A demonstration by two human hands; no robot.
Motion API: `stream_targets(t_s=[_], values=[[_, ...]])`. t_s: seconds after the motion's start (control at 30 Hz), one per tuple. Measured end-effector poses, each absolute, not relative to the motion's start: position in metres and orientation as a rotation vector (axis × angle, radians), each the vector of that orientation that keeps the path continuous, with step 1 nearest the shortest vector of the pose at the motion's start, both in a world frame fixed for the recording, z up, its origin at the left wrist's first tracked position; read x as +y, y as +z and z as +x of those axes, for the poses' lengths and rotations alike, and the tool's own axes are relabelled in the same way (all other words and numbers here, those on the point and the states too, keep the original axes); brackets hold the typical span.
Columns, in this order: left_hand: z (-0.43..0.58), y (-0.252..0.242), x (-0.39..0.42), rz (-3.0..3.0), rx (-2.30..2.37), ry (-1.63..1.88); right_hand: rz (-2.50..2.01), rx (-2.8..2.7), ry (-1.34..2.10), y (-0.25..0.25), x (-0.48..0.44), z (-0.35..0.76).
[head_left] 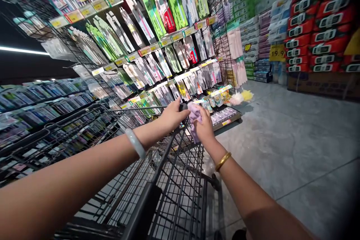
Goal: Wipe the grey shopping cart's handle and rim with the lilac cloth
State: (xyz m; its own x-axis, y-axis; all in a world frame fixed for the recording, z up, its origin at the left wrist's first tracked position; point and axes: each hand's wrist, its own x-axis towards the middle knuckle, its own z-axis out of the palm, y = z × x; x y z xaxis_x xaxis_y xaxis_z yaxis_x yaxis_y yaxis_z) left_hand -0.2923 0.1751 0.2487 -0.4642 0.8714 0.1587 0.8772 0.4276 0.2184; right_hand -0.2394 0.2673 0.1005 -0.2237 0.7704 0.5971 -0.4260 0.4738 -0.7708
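A lilac cloth [194, 114] is bunched up in my right hand [204, 124], whose fingers curl round it beside the front corner of the cart. Part of the cloth hangs below the fist. My left hand [172, 115] grips that same corner of the black wire shopping cart [165, 153], the dark corner piece showing between thumb and forefinger. Its thumb tip comes up to the cloth's edge, while the other fingers are mostly hidden. A pale bangle [135, 143] circles my left wrist and a gold bangle [223, 161] my right.
Ahead stands a wire display rack [168, 39] hung with packaged toothbrushes. More packets fill a low shelf [42, 101] on the left. Stacked red packs [317, 26] and a yellow price sign [277, 53] are at the right. Grey tiled floor [281, 131] runs beside the cart.
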Motion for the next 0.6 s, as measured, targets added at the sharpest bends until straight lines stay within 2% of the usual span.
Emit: stream_targets(t_s=[0.27, 0.47, 0.6], values=[[-0.292, 0.235, 0.183, -1.790, -2.520, -0.369, -0.262, -1.440, 1.046, 0.109, 0.256, -0.228], [-0.290, 0.239, 0.179, -1.728, -2.578, -0.252, -0.452, -1.449, 1.184, 0.069, 0.260, -0.239], [-0.280, 0.241, 0.174, -1.791, -2.520, -0.182, -0.366, -1.454, 1.147, 0.086, 0.251, -0.224]])
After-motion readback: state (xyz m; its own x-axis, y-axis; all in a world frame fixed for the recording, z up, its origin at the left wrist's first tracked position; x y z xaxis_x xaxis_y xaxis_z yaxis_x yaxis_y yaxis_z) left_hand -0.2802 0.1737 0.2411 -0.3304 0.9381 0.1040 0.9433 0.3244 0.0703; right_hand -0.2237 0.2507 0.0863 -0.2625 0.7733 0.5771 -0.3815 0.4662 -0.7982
